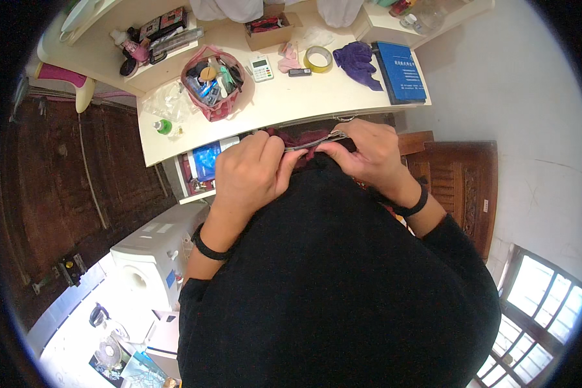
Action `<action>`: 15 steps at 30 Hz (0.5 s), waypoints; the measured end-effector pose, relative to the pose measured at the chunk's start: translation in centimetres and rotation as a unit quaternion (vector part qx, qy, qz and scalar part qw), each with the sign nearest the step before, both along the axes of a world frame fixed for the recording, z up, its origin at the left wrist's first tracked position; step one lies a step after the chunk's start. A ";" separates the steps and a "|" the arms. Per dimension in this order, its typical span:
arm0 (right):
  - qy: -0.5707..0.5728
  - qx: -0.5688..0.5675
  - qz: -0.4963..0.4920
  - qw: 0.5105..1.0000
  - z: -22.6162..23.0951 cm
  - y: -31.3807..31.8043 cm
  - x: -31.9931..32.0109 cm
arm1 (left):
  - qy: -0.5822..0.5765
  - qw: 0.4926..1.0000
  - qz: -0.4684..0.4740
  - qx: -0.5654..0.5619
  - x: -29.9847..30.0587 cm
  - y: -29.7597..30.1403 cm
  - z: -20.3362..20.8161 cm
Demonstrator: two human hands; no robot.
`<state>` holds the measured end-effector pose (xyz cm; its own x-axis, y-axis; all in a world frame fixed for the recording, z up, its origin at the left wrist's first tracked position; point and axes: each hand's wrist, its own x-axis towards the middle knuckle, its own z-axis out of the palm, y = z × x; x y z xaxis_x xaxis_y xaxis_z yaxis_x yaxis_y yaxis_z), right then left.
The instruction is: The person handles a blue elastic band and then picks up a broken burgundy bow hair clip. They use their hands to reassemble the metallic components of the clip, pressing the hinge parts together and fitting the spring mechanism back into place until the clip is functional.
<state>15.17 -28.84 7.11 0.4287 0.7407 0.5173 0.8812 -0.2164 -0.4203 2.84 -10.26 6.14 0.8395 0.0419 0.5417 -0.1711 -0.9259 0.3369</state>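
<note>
Dark maroon fabric pouch with a thin metal frame rim [312, 140] sits at the centre of the head view, just below the desk edge and pressed against my black garment. My left hand [252, 171] is curled tight, pinching the rim from the left; my right hand [368, 155] pinches it from the right, fingertips [326, 150] closed on the metal. I judge the step goes best with both pinches kept level and close together, so the rim does not twist. Room is narrow: the curved cream wooden desk [284, 103] lies just above the knuckles, a pink mesh basket of small tools [215, 81] further up, a carved brown wooden chair [456, 184] to the right.
</note>
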 end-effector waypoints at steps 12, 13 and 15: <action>0.031 0.000 0.000 1.000 -0.3 0.8 0.7 | 0.009 1.000 -0.012 0.008 0.9 1.4 0.0; 0.039 0.000 0.009 0.999 -0.2 0.8 0.7 | 0.008 0.999 -0.031 0.035 0.9 1.7 0.2; 0.063 0.003 0.019 0.998 0.4 0.9 1.0 | -0.014 0.997 -0.049 0.055 1.2 2.5 0.3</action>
<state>16.12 -27.92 7.52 0.4628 0.7544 0.4656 0.8287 -0.1816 -0.5295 4.04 -7.78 6.39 0.8208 -0.1012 0.5622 -0.2714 -0.9351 0.2279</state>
